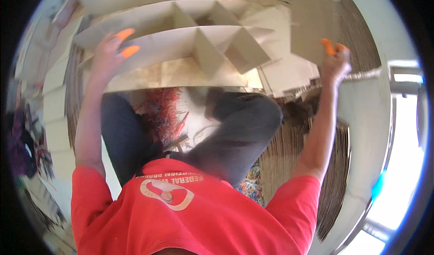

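Tan rectangular cardboard sheet [312, 24], 1 o'clock: right hand [337, 67], fingers grasping it. Left hand [105, 53], 10 o'clock: fingers parted. Red cloth shirt [194, 214], 6 o'clock: white lettering [191, 180].

The person wears a bright red short-sleeved T-shirt [203, 221], its front bearing pale lettering [178, 179] above a rounded, light-edged emblem [167, 194], with plain red sleeves [294, 198] ending above bare forearms. Dark, plain trousers [242, 130] cover the legs. Vivid orange coverings [130, 52] cap some fingertips of the left hand [108, 51] and right hand [337, 65].
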A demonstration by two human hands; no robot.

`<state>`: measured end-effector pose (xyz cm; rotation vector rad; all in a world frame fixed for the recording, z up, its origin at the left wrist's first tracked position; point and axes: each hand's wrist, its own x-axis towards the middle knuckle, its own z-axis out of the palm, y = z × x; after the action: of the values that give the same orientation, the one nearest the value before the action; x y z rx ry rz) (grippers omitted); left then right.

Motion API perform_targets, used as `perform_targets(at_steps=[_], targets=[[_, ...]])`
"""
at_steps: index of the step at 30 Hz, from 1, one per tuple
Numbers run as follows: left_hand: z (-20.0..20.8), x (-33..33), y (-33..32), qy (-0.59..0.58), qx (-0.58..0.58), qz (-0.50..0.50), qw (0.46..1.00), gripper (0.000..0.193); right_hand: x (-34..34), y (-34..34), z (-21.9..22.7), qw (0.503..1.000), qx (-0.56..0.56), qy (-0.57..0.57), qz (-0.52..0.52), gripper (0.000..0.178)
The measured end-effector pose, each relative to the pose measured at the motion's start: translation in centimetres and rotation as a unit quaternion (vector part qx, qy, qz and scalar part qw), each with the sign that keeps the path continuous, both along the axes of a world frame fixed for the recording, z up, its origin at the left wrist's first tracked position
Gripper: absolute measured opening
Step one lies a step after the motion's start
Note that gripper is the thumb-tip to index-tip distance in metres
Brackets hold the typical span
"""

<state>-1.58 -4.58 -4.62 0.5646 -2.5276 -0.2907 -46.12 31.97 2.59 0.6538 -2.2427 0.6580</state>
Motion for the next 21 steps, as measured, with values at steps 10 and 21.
perform_targets(at_steps=[10,21], targets=[[-2.3,-1.3,0.1,-0.012,0.040,0.015,0.999,0.032,18.5,-13.0,10.0,0.860,-0.069,-0.276,0.424,0.046],[-3.0,-0.7,-0.9,0.038,0.065,0.006,0.997,0.017,23.7,-19.6,7.7,0.829,-0.031,-0.299,0.472,0.049]])
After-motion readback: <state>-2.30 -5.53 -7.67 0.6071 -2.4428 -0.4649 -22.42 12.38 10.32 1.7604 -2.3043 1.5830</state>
